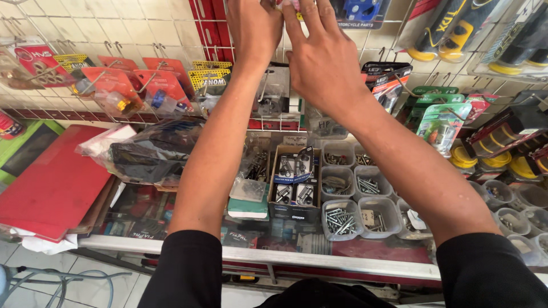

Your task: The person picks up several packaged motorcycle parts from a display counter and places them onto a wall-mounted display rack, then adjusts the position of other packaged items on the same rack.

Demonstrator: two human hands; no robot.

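Observation:
Both arms reach up to a white wire display grid hung with packaged parts. My left hand is raised to the top edge of the view, fingers curled, fingertips cut off by the frame. My right hand is beside it with fingers spread upward, touching something small at the top edge that I cannot make out. A hanging clear pack with a metal part sits just below both hands. Black sleeves cover my upper arms.
Red carded packs hang at left; yellow and black handlebar grips hang at right. On the glass counter stand clear tubs of screws and bolts, a cardboard box of parts, a black plastic bag and a red folder.

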